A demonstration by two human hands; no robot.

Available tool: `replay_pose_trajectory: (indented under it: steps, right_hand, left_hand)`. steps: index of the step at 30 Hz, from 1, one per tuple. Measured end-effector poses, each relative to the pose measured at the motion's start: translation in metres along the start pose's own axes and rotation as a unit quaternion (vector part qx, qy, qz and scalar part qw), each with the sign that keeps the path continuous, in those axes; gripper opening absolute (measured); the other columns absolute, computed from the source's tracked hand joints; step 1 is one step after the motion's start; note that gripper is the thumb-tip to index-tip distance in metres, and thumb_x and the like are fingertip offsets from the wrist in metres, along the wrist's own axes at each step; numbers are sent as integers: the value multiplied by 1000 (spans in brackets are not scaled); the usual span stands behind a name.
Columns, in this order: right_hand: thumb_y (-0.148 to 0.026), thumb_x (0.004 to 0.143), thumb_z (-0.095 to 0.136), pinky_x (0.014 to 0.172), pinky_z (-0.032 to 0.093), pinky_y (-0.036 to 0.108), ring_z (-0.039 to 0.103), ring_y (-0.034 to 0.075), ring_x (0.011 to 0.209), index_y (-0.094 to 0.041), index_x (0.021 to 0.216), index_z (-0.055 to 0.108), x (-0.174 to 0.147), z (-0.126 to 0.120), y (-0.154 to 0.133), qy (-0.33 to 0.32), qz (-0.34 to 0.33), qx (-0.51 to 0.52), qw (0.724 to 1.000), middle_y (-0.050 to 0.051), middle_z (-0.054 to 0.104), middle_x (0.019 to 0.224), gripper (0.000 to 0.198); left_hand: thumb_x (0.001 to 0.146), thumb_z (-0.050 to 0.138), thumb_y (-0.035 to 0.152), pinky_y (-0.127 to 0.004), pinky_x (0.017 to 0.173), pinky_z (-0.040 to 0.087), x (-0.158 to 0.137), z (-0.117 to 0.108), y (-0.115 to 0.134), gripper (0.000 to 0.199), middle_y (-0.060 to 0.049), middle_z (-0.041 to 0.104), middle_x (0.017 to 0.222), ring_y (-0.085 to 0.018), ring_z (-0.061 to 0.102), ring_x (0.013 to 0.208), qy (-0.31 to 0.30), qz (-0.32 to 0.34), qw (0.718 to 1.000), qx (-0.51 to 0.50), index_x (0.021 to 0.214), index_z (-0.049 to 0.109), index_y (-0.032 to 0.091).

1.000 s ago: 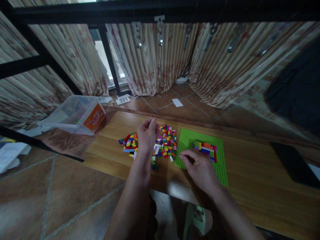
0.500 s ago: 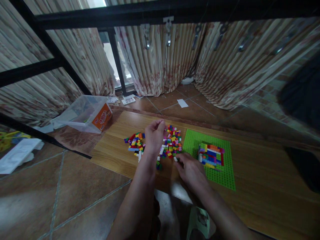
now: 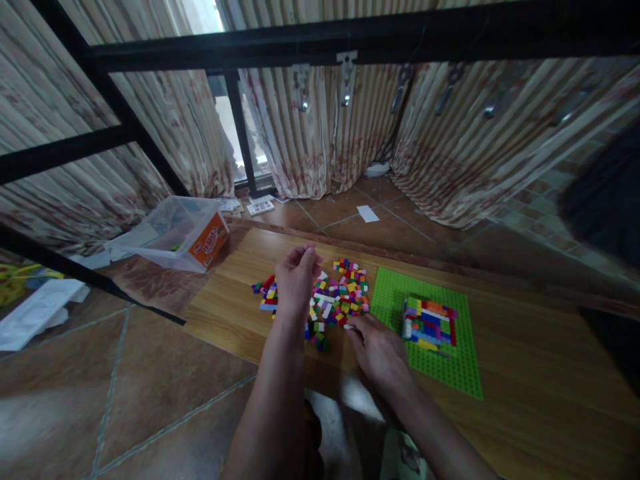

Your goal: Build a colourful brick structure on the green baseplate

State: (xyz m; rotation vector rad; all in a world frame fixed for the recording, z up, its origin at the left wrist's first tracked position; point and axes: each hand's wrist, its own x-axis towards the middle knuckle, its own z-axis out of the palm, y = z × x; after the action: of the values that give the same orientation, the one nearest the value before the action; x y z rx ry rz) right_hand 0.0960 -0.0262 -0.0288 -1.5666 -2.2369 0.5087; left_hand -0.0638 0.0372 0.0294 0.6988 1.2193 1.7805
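Note:
My left hand (image 3: 296, 283) hovers over the loose toy bricks (image 3: 343, 297), its thumb and fingers pinched together. Anything between those fingertips is too small to make out. At the near right edge of the pile, my right hand (image 3: 377, 343) has its fingertips closed on a small white brick (image 3: 349, 327). To its right lies a green studded baseplate (image 3: 390, 287). A block of multicoloured bricks (image 3: 430, 325) stands on this plate, with a row of yellow, orange and blue pieces along its sides. My left hand and forearm hide part of the pile.
Everything rests on a low wooden board (image 3: 225, 300). A clear plastic bin (image 3: 175, 220) with an orange label stands past its far left end. White foam trays (image 3: 40, 310) lie on the tiled floor. Black metal bars (image 3: 300, 43) cross above, before striped curtains (image 3: 360, 127).
My left hand has shifted left over the pile, uncovering more bricks in the middle. My right hand stays near the pile's edge with the white brick. The whole view has tilted slightly.

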Motion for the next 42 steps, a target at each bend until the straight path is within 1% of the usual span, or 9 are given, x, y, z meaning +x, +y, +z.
replay_pose_trajectory:
  steps: [7, 12, 16, 20, 24, 28, 32, 36, 42]
  right_hand:
    - [-21, 91, 51, 75, 48, 31, 66, 19, 81, -21, 89, 68, 0, 4, 3, 39, -10, 53, 998, 5, 71, 90, 18]
    - [-27, 92, 49, 76, 50, 31, 69, 20, 81, -21, 88, 68, 4, 0, 6, 94, -20, 84, 992, 6, 73, 90, 20]
    - [-30, 90, 51, 77, 50, 32, 69, 20, 81, -21, 89, 69, 8, -1, 7, 113, -22, 91, 989, 5, 73, 90, 20]
    - [-31, 91, 51, 76, 50, 32, 68, 19, 80, -20, 91, 69, 11, -1, 0, 101, -18, 99, 990, 5, 72, 91, 21]
    - [-31, 91, 51, 75, 49, 31, 66, 18, 80, -20, 91, 69, 21, 1, -20, 82, -14, 116, 990, 4, 71, 90, 21]
    - [-26, 90, 52, 77, 47, 30, 64, 17, 82, -21, 95, 69, 38, 9, -45, 36, -38, 115, 992, 4, 69, 95, 18]
    - [-21, 87, 55, 80, 46, 30, 62, 18, 86, -21, 99, 68, 54, 20, -61, 4, -77, 68, 995, 6, 67, 97, 18]
    - [-20, 87, 54, 77, 46, 29, 61, 17, 83, -22, 93, 71, 60, 23, -57, -14, -97, 36, 995, 5, 66, 93, 17]
    - [-19, 88, 51, 79, 45, 31, 61, 19, 84, -21, 90, 72, 60, 11, -35, 23, -48, -19, 998, 6, 65, 94, 21]
  left_hand:
    - [70, 69, 25, -17, 49, 38, 4, -15, 11, 18, 2, 60, 63, -5, 50, 48, 35, 5, 999, -31, 83, 67, 12]
    - [70, 71, 26, -16, 50, 39, 8, -29, 20, 20, 2, 59, 64, -4, 50, 49, 75, 0, 992, -101, 83, 67, 12]
    - [68, 73, 24, -16, 50, 40, 12, -41, 29, 21, 3, 59, 64, -3, 50, 49, 111, -19, 981, -157, 84, 66, 12]
    - [70, 71, 21, -15, 49, 40, 15, -53, 37, 17, 4, 58, 62, -2, 49, 47, 145, -41, 968, -202, 82, 65, 12]
    - [73, 69, 18, -14, 49, 40, 18, -62, 41, 11, 5, 57, 61, -1, 49, 46, 156, -53, 959, -229, 82, 65, 13]
    - [76, 67, 16, -13, 48, 40, 19, -67, 42, 7, 5, 57, 61, -1, 49, 46, 156, -59, 956, -241, 82, 64, 13]
    - [75, 68, 17, -14, 48, 41, 20, -71, 43, 8, 6, 58, 62, -1, 50, 46, 157, -63, 956, -238, 81, 64, 13]
    - [73, 70, 18, -14, 49, 41, 22, -76, 44, 11, 6, 58, 61, -1, 49, 45, 161, -64, 957, -230, 81, 64, 14]
    - [75, 66, 16, -14, 48, 40, 23, -79, 44, 7, 6, 57, 60, -1, 49, 45, 168, -67, 955, -237, 81, 63, 14]
